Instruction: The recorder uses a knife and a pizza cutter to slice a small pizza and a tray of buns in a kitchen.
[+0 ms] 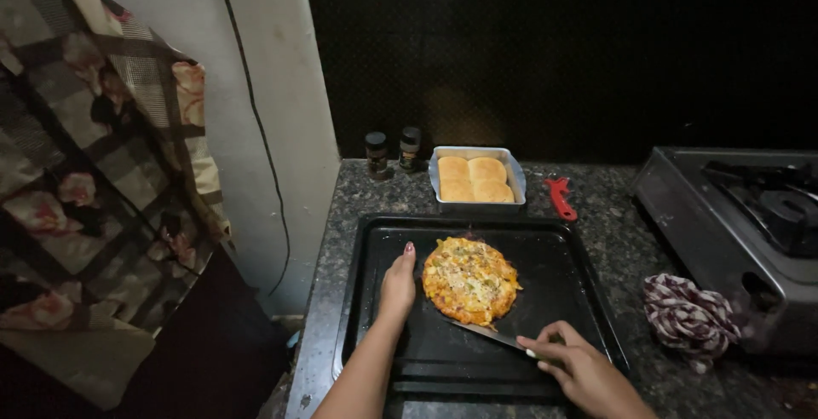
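Note:
A small round pizza (471,280) with yellow-orange topping lies in a black baking tray (562,249) on a dark speckled counter. My left hand (398,283) rests flat in the tray, fingers together, touching the pizza's left edge. My right hand (573,364) grips the handle of a knife (484,331) at the tray's near right. The blade points left and its tip reaches under the pizza's near edge.
Behind the tray stands a white dish of bread rolls (476,179), two small dark spice jars (392,152) to its left and a red tool (561,198) to its right. A gas stove (750,223) and a crumpled cloth (688,317) sit at right. A patterned fabric (94,172) hangs left.

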